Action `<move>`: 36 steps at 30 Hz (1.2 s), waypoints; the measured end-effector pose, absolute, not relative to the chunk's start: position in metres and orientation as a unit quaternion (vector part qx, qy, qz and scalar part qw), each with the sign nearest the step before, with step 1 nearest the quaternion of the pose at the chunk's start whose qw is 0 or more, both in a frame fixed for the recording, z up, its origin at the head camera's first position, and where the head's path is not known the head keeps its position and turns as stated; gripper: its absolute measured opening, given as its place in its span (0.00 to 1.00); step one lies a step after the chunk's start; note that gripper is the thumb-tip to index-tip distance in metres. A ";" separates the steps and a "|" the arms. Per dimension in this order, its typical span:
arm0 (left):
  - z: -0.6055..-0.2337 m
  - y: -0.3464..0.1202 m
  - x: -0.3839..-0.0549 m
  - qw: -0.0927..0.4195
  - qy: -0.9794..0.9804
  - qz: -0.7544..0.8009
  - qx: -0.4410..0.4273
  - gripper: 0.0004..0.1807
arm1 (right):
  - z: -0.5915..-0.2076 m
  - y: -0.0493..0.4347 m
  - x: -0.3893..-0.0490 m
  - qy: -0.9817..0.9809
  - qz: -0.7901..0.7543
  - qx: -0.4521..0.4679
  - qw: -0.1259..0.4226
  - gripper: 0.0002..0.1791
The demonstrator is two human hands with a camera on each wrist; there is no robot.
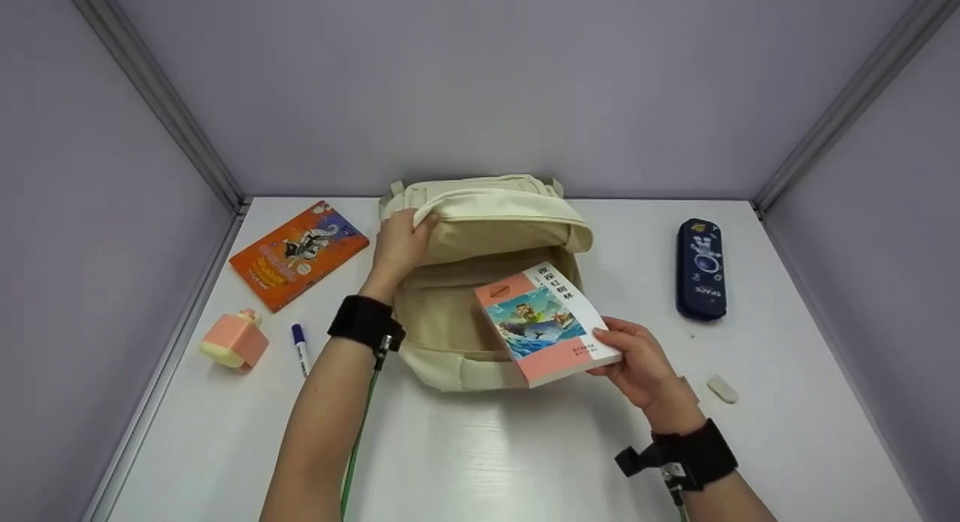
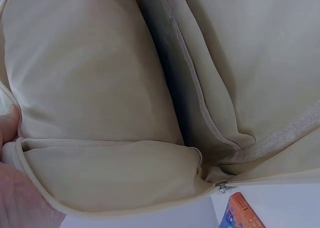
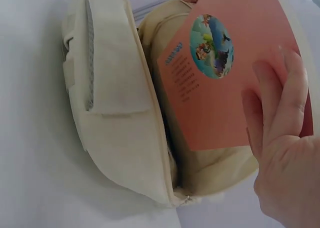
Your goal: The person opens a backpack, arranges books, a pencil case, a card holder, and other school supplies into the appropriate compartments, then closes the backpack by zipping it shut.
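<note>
A cream backpack (image 1: 442, 372) lies on the white table with its main compartment unzipped. My left hand (image 1: 401, 244) grips the edge of its raised flap, thumb on the inner side; in the left wrist view the beige lining (image 2: 90, 68) and an inner pocket show. With thumb on top and fingers beneath, my right hand (image 1: 641, 361) holds a pink and white paperback book (image 1: 536, 323) by its lower right corner. The book is tilted over the bag's opening, its far end above the compartment. From the right wrist view, fingers lie flat under the pink back cover (image 3: 210, 108).
At the left lie an orange book (image 1: 300, 256), a pink and cream bottle-like object (image 1: 236, 340) and a marker (image 1: 301, 348) with a purple cap, partly behind the left forearm. A navy pencil case (image 1: 701, 271) and a white eraser (image 1: 722, 388) are at the right. Walls enclose the table.
</note>
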State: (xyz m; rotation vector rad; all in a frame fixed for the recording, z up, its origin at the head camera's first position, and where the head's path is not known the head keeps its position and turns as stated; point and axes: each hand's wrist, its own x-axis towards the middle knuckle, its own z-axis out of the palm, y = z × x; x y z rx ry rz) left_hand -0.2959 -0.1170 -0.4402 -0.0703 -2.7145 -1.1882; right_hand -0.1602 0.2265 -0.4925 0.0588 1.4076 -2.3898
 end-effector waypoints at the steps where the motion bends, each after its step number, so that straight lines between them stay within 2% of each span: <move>1: -0.440 -0.117 -0.296 0.089 -0.912 -0.399 -0.024 0.19 | -0.494 0.222 -0.162 0.492 -0.850 0.022 0.185 0.20; 5: -0.440 -0.117 -0.296 0.085 -0.913 -0.398 -0.021 0.19 | -0.502 0.205 -0.173 0.472 -0.861 0.042 0.185 0.24; 13: -0.442 -0.116 -0.295 0.082 -0.912 -0.401 -0.021 0.19 | -0.530 0.179 -0.196 0.482 -0.852 0.038 0.201 0.26; 18: -0.443 -0.116 -0.294 0.080 -0.914 -0.397 -0.026 0.20 | -0.537 0.176 -0.198 0.531 -0.812 0.036 0.240 0.26; 25: -0.440 -0.116 -0.294 0.092 -0.914 -0.395 -0.023 0.20 | -0.529 0.182 -0.194 0.634 -0.718 0.011 0.288 0.23; 30: -0.440 -0.115 -0.294 0.087 -0.913 -0.399 -0.016 0.20 | -0.523 0.186 -0.190 0.673 -0.685 0.006 0.279 0.34; 32: -0.440 -0.115 -0.294 0.087 -0.912 -0.401 -0.016 0.20 | -0.523 0.187 -0.188 0.666 -0.696 0.003 0.269 0.34; 36: -0.441 -0.116 -0.294 0.087 -0.912 -0.400 -0.019 0.20 | -0.525 0.187 -0.186 0.612 -0.747 -0.006 0.259 0.27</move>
